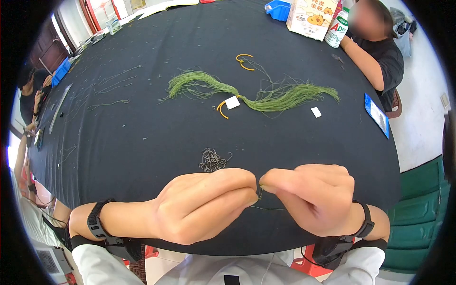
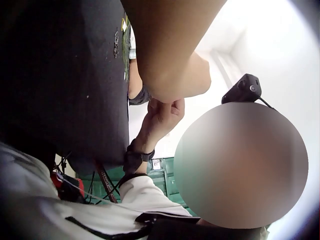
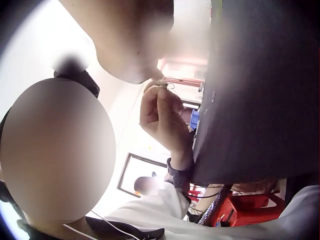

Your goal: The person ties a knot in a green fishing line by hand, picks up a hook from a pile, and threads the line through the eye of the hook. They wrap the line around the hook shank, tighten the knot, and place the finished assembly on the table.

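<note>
Both hands meet above the table's near edge in the head view. The left hand (image 1: 206,204) pinches something small between thumb and fingers. Facing it, the right hand (image 1: 311,197) pinches a thin green thread (image 1: 268,208), which trails below the fingertips. A small curved hook (image 3: 171,86) shows at the left hand's fingertips in the right wrist view; its other end is hidden. Just beyond the left hand lies a pile of dark metal hooks (image 1: 212,160). Farther back rests a bundle of green threads (image 1: 289,97), gathered at its middle beside a white tag (image 1: 232,102).
Yellow rings (image 1: 245,68) and a white piece (image 1: 316,112) lie on the black cloth (image 1: 156,123). A blue packet (image 1: 376,115) is at the right. A bottle (image 1: 337,29), carton (image 1: 311,18) and blue bin (image 1: 278,10) stand at the back. Other people sit at both sides.
</note>
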Action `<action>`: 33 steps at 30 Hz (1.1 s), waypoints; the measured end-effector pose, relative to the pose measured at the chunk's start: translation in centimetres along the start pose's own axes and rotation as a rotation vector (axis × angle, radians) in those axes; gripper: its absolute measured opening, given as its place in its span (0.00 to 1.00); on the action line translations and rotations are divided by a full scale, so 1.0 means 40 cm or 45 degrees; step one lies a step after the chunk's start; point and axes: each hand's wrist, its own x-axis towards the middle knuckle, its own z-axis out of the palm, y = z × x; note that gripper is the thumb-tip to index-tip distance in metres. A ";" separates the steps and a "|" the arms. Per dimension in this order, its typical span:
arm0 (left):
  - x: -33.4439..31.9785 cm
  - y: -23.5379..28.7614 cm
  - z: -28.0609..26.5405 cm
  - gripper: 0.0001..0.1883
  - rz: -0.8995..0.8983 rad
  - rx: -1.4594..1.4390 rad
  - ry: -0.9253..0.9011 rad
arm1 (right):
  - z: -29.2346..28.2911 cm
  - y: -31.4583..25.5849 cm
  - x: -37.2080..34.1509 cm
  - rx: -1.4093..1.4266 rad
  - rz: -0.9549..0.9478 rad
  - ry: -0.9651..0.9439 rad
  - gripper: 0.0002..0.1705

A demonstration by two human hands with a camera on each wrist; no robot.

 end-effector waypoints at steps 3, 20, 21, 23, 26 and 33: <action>0.001 0.000 0.000 0.13 -0.001 -0.013 0.005 | -0.008 0.009 -0.001 0.082 0.069 -0.094 0.13; 0.001 0.012 -0.010 0.07 -0.840 -0.911 -0.101 | 0.008 0.035 0.001 0.847 0.923 -0.498 0.05; 0.003 0.012 -0.011 0.06 -0.868 -0.932 -0.105 | 0.005 0.034 0.002 0.795 0.939 -0.505 0.05; 0.004 0.012 -0.009 0.05 -0.902 -0.939 -0.099 | 0.000 0.032 0.004 0.693 0.969 -0.520 0.05; 0.003 0.013 -0.010 0.04 -0.911 -0.898 -0.103 | 0.025 0.044 -0.009 0.447 0.556 -0.138 0.05; 0.011 0.012 -0.018 0.05 -0.905 -0.856 -0.160 | 0.002 0.036 0.005 0.663 0.534 -0.296 0.06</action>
